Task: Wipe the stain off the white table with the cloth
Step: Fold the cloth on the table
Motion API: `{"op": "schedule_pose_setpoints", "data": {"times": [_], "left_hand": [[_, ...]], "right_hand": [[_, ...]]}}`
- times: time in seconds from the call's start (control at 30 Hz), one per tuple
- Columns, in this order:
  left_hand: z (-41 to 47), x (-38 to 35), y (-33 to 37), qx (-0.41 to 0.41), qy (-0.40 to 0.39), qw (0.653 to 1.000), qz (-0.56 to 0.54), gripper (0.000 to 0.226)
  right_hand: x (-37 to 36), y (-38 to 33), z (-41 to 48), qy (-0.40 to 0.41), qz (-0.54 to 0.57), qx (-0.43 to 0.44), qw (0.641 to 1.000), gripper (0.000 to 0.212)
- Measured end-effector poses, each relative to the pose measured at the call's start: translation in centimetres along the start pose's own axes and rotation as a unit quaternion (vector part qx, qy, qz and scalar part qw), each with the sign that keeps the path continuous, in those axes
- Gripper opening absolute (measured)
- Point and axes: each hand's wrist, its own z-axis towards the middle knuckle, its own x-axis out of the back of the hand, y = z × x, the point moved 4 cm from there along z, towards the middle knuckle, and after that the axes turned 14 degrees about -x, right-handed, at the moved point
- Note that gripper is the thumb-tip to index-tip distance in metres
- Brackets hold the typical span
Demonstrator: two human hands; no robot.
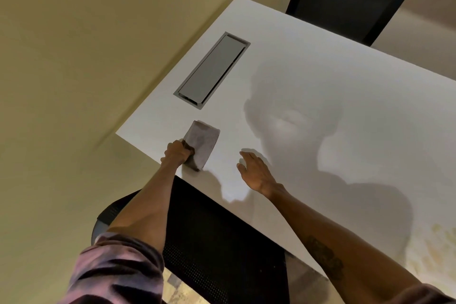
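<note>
The left hand [178, 152] has its grip closed on one end of the folded grey cloth [201, 144], which lies on the white desk [320, 76] near its edge, just below a grey hatch [212, 69] set in the top. The right hand [255, 171] is open, fingers spread, beside the cloth but apart from it. A yellowish stain [434, 254] marks the desk far to the right.

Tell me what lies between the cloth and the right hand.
Only bare white table, in the head view: the cloth, gripped by the left hand, sits apart from the open right hand.
</note>
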Motion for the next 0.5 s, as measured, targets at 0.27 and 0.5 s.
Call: {"op": "schedule_pose_setpoints", "data": {"times": [0.27,0.5], "left_hand": [[-0.1,-0.3,-0.5,0.021,0.016,1.000,0.015,0.049],[-1.3,-0.2,0.1,-0.010,0.055,0.998,0.039,0.041]], "right_hand": [[-0.5,0.6,-0.7,-0.001,0.006,-0.012,1.000,0.049],[-0.4,-0.6,-1.8,0.001,0.061,-0.019,0.998,0.047]]}}
